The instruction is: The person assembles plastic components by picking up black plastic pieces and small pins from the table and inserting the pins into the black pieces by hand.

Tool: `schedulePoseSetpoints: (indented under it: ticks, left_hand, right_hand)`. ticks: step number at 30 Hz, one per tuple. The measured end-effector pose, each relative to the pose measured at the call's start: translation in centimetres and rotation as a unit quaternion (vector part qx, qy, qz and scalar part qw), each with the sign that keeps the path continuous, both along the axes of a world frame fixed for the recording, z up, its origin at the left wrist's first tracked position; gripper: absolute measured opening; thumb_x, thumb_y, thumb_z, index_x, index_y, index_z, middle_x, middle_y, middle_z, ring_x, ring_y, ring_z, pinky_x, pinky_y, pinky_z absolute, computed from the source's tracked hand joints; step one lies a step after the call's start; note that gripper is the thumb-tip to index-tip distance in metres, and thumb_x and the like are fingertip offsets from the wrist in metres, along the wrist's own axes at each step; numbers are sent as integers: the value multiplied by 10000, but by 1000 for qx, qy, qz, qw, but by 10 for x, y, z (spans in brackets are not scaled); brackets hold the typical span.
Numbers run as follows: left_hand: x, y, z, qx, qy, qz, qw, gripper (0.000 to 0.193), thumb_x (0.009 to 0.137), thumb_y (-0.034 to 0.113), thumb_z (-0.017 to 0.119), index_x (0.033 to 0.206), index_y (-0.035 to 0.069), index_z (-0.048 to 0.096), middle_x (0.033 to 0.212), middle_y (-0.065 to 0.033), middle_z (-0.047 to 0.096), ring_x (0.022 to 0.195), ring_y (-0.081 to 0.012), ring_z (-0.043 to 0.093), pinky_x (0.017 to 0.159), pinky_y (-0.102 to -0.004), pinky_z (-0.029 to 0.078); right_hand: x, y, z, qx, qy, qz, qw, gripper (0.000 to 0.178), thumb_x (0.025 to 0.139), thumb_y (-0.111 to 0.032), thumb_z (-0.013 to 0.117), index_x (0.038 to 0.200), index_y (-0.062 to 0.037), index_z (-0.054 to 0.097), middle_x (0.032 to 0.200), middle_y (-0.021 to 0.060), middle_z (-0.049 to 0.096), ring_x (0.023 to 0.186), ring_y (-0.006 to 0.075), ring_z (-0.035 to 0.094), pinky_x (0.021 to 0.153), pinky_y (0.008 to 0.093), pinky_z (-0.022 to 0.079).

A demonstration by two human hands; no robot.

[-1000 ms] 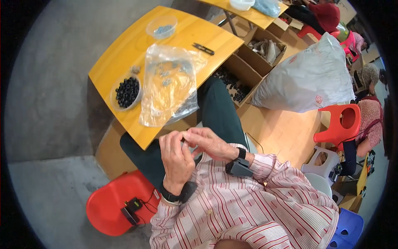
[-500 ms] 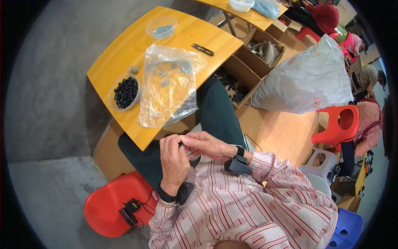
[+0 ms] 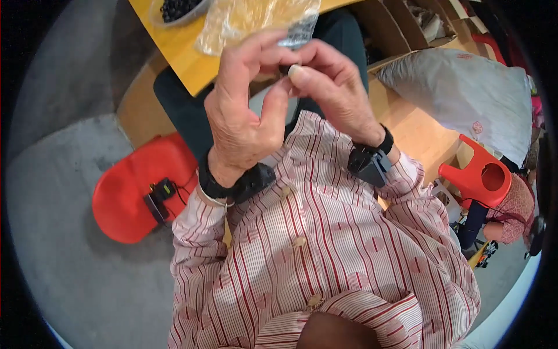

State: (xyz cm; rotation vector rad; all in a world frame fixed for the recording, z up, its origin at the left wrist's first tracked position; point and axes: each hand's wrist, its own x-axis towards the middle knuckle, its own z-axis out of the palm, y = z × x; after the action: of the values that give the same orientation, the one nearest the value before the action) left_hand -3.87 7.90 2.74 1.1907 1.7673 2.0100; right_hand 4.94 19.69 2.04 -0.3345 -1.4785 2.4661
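Observation:
Both my hands are raised close together over my lap, fingertips meeting. Between them sits a small black part (image 3: 285, 69), mostly covered by the fingers. My right hand (image 3: 343, 99) pinches it with thumb and forefinger. My left hand (image 3: 244, 110) curves around from the other side, its fingertips closed against the same part. Past the hands, a clear plastic bag (image 3: 250, 20) lies on the yellow table (image 3: 180, 58). Beside the bag stands a clear round tub (image 3: 200, 10) of black ring-shaped parts (image 3: 177, 8), cut off by the top edge.
A red stool (image 3: 125, 200) at my left carries a small black device (image 3: 157, 203) with cables. To the right lie a big white sack (image 3: 465, 99) and cardboard boxes (image 3: 389, 26). Another red stool (image 3: 479, 171) and a seated person (image 3: 514, 209) are farther right.
Both hands have come up nearer to my head, still together around the small black part. The view has tilted down, so the table and tub now sit at the top edge.

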Motion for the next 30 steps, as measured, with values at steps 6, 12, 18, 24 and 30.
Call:
schedulePoseSetpoints:
  ticks: [6,12,18,24,30]
  left_hand:
    - [-6,-5,-4,-35,17,-22,999,493,789,-78,573,1256,-26,425,1017,-109,596,907,-153,581,841,-268,455]
    - [-12,-18,-8,-97,-241,-101,960,262,935,100,503,1182,18,529,888,-34,615,857,-103,574,807,-210,422]
    - [-27,-17,-17,-82,-410,-212,883,306,949,171,520,1205,7,491,931,-45,621,839,-75,570,757,-200,431]
    - [-19,-10,-16,-106,-437,-157,879,246,892,152,613,1101,29,570,802,-3,631,704,-46,545,636,-170,404]
    - [-24,-16,-24,-94,-410,-203,884,257,922,114,550,1154,6,528,945,-38,612,839,-75,596,743,-209,474]
  right_hand:
    - [2,5,-13,175,60,-63,981,239,794,-109,730,965,-5,599,897,-3,605,810,51,591,710,198,498]
    - [12,17,-21,380,54,-28,923,287,769,-5,701,1028,46,588,998,91,583,854,118,572,727,225,469]
    - [5,25,-20,510,93,-3,855,338,699,-100,762,983,25,629,948,101,610,794,143,569,669,240,458]
    - [2,24,-30,491,90,-1,867,352,707,-131,760,998,15,627,953,110,613,828,174,586,688,261,486]
    - [3,16,-42,421,80,-33,903,360,713,-221,781,988,-37,638,901,70,611,809,177,604,654,270,525]
